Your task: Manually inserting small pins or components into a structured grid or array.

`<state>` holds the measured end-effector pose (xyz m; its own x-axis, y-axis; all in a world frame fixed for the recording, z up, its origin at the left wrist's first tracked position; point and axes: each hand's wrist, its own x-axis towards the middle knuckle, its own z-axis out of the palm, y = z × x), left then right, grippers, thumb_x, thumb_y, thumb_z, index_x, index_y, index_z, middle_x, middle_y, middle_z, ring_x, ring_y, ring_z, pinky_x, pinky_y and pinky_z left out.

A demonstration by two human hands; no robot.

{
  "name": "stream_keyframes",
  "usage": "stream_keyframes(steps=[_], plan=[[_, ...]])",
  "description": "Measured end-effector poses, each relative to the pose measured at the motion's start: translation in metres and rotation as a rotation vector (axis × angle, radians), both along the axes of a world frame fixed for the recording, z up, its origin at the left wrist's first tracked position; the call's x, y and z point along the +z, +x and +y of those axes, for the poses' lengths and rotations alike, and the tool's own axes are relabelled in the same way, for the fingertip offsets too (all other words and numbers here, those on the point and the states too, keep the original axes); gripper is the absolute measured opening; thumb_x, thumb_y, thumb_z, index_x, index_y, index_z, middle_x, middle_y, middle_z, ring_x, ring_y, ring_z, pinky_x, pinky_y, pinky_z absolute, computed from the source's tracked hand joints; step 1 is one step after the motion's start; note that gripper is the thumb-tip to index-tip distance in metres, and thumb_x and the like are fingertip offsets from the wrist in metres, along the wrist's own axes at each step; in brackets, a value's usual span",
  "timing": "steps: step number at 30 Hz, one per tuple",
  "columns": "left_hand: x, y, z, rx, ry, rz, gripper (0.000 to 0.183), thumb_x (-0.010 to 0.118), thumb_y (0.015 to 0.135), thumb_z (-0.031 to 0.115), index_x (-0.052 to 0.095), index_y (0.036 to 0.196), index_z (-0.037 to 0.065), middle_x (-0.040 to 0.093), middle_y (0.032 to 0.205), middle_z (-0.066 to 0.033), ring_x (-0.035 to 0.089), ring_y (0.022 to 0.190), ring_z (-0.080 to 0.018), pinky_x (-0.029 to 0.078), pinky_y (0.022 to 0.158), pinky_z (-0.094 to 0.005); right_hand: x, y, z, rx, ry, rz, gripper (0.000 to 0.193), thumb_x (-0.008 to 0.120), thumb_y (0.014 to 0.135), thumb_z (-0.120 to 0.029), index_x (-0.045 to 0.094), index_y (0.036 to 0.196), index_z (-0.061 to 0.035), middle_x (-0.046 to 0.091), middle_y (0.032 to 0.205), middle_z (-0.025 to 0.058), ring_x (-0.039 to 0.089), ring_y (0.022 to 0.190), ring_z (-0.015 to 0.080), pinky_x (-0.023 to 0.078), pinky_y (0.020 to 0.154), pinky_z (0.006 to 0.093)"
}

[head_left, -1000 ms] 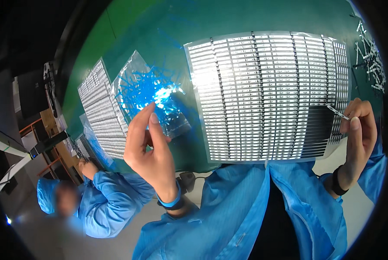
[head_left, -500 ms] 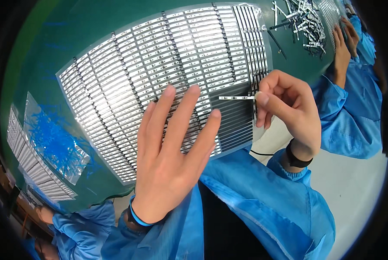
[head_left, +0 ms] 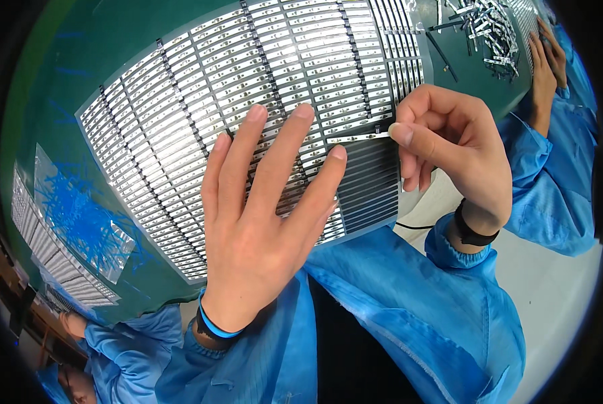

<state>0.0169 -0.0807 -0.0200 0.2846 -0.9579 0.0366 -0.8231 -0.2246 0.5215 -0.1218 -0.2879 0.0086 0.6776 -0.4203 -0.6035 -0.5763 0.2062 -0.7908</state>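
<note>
My left hand (head_left: 258, 222) lies with spread fingers over a large sheet (head_left: 372, 188) covered in rows of thin white strips. Between the thumb and fingers of my right hand (head_left: 453, 145), the right end of one slim white strip with small dark parts (head_left: 357, 138) is pinched. That strip lies across the top of the sheet's dark lined area, just below the filled rows. Its left end is close to my left index fingertip. Whether the strip touches the sheet along its whole length, I cannot tell.
Loose strips (head_left: 490, 30) are heaped at the far right of the green table (head_left: 72, 128). Thin blue pieces (head_left: 79, 209) lie on clear plastic at the left, beside another striped sheet (head_left: 62, 249). Co-workers' hands (head_left: 545, 67) and blue sleeves (head_left: 130, 347) appear at both sides.
My right hand has moved slightly up, and the strip now lies against the end of the filled rows. The left hand shifted a little up and left across the view.
</note>
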Motion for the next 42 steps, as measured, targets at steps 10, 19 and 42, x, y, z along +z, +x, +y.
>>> stream_keyframes(steps=[10,19,42], plan=[[-0.002,0.001,0.001,-0.002,-0.007,0.005,0.056,0.081,0.076,0.018,0.074,0.131,0.022,0.052,0.154,-0.0134,0.04,0.146,-0.0406,0.033,0.118,-0.0539,0.0,0.004,0.004,-0.021,-0.05,0.012,0.012,0.066,0.1,-0.009,0.063,0.094,0.0011,0.067,0.065,0.0037,0.062,0.049,0.0075,0.045,0.043,0.0181],[0.003,0.001,-0.002,-0.004,0.02,-0.036,0.06,0.08,0.078,0.02,0.07,0.137,0.019,0.053,0.153,-0.012,0.041,0.146,-0.0399,0.034,0.118,-0.0534,0.002,0.005,0.007,-0.04,-0.071,0.043,0.01,0.067,0.099,-0.008,0.064,0.095,0.001,0.067,0.066,0.0033,0.062,0.051,0.0068,0.046,0.046,0.018],[-0.002,-0.003,0.0,0.004,0.004,-0.079,0.064,0.082,0.072,0.009,0.073,0.133,0.026,0.052,0.154,-0.0121,0.041,0.146,-0.0396,0.035,0.118,-0.0547,-0.002,0.006,0.012,-0.044,-0.137,0.01,0.012,0.067,0.1,-0.008,0.064,0.094,0.0017,0.067,0.065,0.0038,0.062,0.05,0.007,0.045,0.044,0.0181]])
